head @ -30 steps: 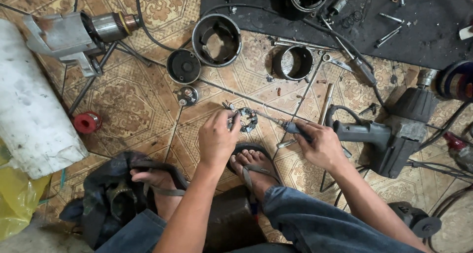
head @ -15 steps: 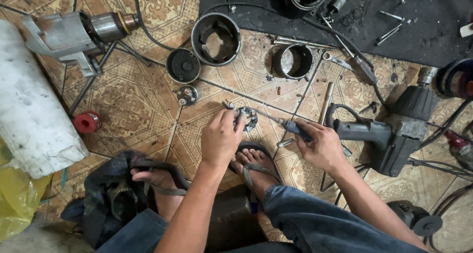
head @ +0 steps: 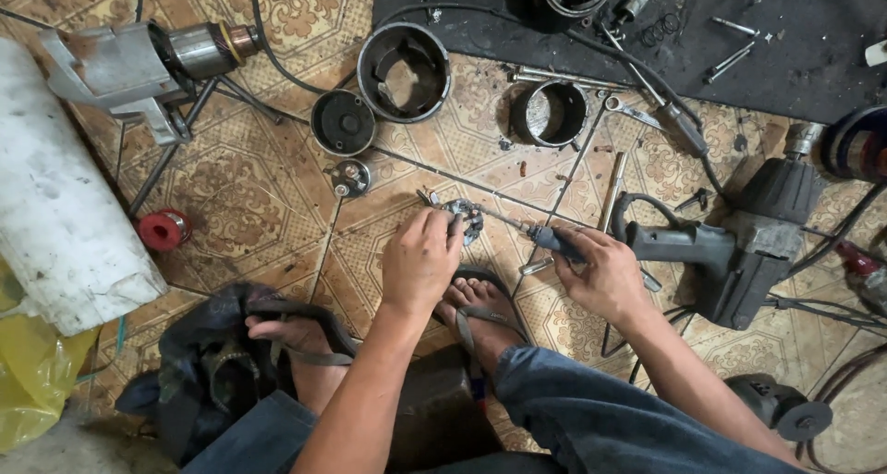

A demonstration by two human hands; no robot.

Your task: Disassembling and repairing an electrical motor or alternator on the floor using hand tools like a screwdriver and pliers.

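While your left hand (head: 420,263) pinned the small round part (head: 465,217), your right hand (head: 605,275) gripped the screwdriver (head: 545,240) (shaft pointing left toward it).

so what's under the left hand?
The left hand rests on a small round metal part lying on the patterned tile floor. Only the part's far edge shows; the rest is covered. The screwdriver tip reaches it.

My left hand (head: 420,260) rests on the small round part (head: 465,219) on the floor, my right hand (head: 605,275) just right of it gripping a screwdriver (head: 545,237). The power drill (head: 730,252) lies further right; cylindrical housings (head: 404,72) sit far, behind.
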